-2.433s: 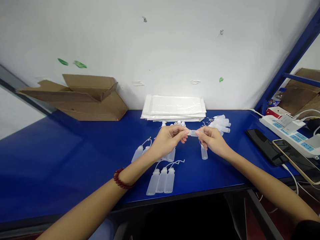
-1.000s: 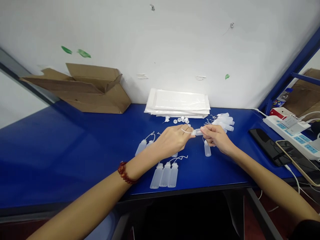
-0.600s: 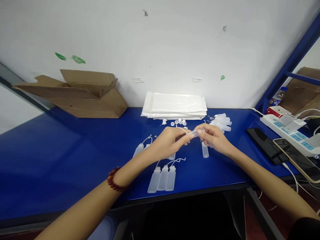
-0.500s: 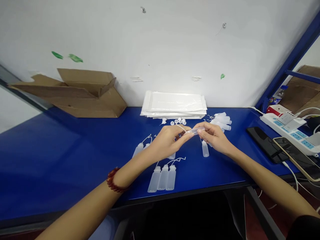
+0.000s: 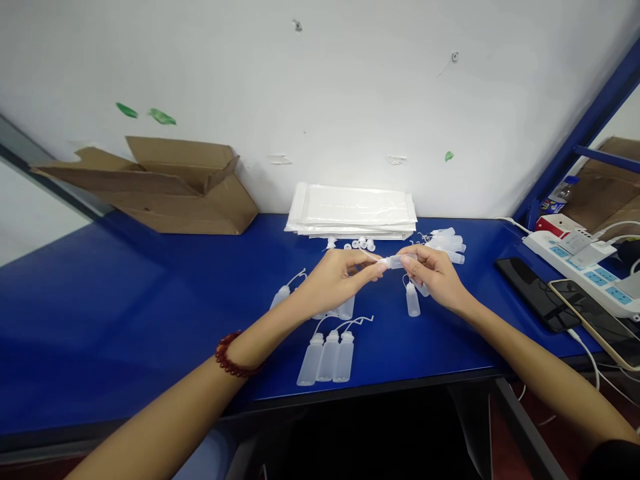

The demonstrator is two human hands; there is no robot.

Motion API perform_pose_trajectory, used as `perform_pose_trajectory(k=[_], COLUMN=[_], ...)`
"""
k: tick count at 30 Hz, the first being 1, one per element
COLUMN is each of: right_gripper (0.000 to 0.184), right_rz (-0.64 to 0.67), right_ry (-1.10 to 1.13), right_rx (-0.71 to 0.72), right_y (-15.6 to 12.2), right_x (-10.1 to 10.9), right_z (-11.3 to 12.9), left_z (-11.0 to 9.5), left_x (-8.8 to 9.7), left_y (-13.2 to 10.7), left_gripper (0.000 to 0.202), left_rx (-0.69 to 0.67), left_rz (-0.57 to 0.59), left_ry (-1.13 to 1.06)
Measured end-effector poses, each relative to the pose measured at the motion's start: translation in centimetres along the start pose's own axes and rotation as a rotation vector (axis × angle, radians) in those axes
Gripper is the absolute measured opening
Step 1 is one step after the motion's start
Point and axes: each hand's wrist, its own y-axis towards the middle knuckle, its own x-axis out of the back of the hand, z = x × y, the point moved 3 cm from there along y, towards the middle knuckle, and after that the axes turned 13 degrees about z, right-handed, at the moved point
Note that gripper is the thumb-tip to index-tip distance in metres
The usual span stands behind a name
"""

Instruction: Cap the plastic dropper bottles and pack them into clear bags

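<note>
Between my hands lies a small translucent plastic bottle (image 5: 397,262), held sideways above the table. My left hand (image 5: 345,277), with a beaded bracelet on its wrist, pinches the white cap at the bottle's neck end. Around the bottle's body the fingers of my right hand (image 5: 429,269) are closed. Three capped bottles (image 5: 327,359) with thin bent spouts lie side by side near the front edge. More bottles are partly hidden behind my left forearm. Below my right hand a single bottle (image 5: 413,300) lies on the blue table.
White caps (image 5: 361,244) lie before a stack of white plastic-wrapped packs (image 5: 353,208). Beyond my right hand is a pile of bottles (image 5: 449,245). An open cardboard box (image 5: 200,207) stands back left. Phones (image 5: 537,293) and a power strip (image 5: 583,270) occupy the right side.
Both hands stay on the same bottle and its cap, with only slight finger movement. The whole view has shifted a little, so things appear slightly further right.
</note>
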Motion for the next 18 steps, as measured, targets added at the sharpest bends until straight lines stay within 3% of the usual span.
perform_pose_trajectory(k=[6, 10, 13, 16, 18], right_gripper=[0.033, 0.033, 0.036, 0.038, 0.037], right_rz=[0.103, 0.089, 0.090, 0.081, 0.025], right_ry=[0.025, 0.060, 0.098, 0.095, 0.041], right_rx=[-0.045, -0.086, -0.124, -0.150, -0.136], right_y=[-0.3, -0.1, 0.1, 0.3, 0.3], right_x=[-0.3, -0.6, -0.8, -0.8, -0.4], right_z=[0.1, -0.7, -1.4, -1.4, -1.1], left_z=[-0.3, -0.6, -0.3, 0.6, 1.5], left_x=[-0.2, -0.5, -1.0, -1.0, -0.6], left_y=[-0.3, -0.5, -0.6, -0.3, 0.0], left_gripper=[0.032, 0.037, 0.028, 0.023, 0.025], left_rx=[-0.086, -0.288, -0.422, -0.442, -0.380], left_rz=[0.098, -0.015, -0.083, -0.110, -0.085], left_ry=[0.030, 0.252, 0.441, 0.518, 0.542])
